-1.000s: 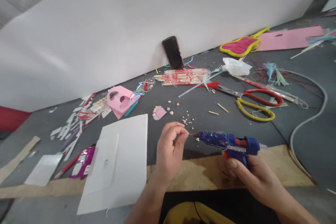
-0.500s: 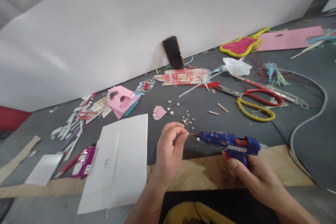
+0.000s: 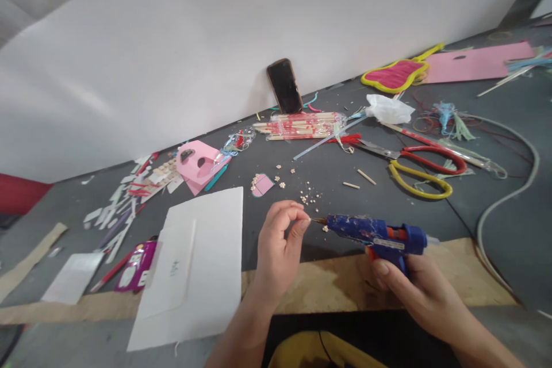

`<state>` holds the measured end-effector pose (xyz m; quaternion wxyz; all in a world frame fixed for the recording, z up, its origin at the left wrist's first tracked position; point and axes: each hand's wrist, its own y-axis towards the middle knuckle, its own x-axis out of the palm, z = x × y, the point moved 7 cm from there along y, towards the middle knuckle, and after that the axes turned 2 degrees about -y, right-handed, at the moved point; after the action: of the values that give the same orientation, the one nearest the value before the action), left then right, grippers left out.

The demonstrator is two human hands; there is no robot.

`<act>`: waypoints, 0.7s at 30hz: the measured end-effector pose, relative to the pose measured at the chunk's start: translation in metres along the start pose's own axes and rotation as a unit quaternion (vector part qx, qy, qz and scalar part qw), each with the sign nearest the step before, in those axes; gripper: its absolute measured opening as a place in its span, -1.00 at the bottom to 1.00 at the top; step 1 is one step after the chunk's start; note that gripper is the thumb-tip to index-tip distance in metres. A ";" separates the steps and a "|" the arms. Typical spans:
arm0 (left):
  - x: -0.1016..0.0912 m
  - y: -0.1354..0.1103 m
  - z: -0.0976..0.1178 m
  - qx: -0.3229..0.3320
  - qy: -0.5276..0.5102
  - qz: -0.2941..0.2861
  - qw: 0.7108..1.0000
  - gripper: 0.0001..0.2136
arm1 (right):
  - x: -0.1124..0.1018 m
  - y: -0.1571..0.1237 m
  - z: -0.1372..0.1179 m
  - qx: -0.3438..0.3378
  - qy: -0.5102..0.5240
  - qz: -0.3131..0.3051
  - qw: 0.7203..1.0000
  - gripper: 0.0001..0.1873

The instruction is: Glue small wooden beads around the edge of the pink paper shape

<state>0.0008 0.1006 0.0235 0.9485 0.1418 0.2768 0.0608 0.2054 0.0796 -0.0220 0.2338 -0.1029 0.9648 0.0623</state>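
My right hand (image 3: pixel 414 284) grips a blue hot glue gun (image 3: pixel 362 230), its nozzle pointing left. At the nozzle's tip, my left hand (image 3: pixel 280 236) is closed in a pinch between thumb and forefinger; whatever it holds is too small to name. Just beyond lie tiny pale beads (image 3: pixel 308 192), scattered on the dark table. A pink heart-shaped piece (image 3: pixel 263 186) rests further left, with small cream flower-like clusters along its left edge. One more such cluster (image 3: pixel 325 229) sits below the nozzle.
Scissors (image 3: pixel 401 155) with red and yellow handles lie to the right, near a grey cable (image 3: pixel 513 190). A phone (image 3: pixel 284 86) leans on the white wall behind packed sticks (image 3: pixel 302 126). White sheets (image 3: pixel 215 253) and a purple case (image 3: pixel 137 264) are at left.
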 end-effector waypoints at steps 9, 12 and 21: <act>-0.003 -0.004 -0.003 0.002 -0.014 0.006 1.000 -0.92 | -0.004 0.000 0.008 0.062 -0.026 0.027 0.997 -0.54; -0.004 -0.009 -0.005 -0.004 -0.010 -0.001 1.000 -0.92 | -0.021 0.005 0.006 0.050 -0.112 0.079 0.989 -0.58; 0.001 -0.027 -0.018 -0.035 -0.007 -0.023 0.999 -0.90 | -0.045 0.037 0.005 -0.053 -0.463 0.134 0.875 -0.53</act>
<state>-0.0069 0.0797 0.0000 0.9560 0.1022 0.2706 0.0480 0.2383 0.1244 -0.0031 0.6375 0.0555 0.7461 0.1841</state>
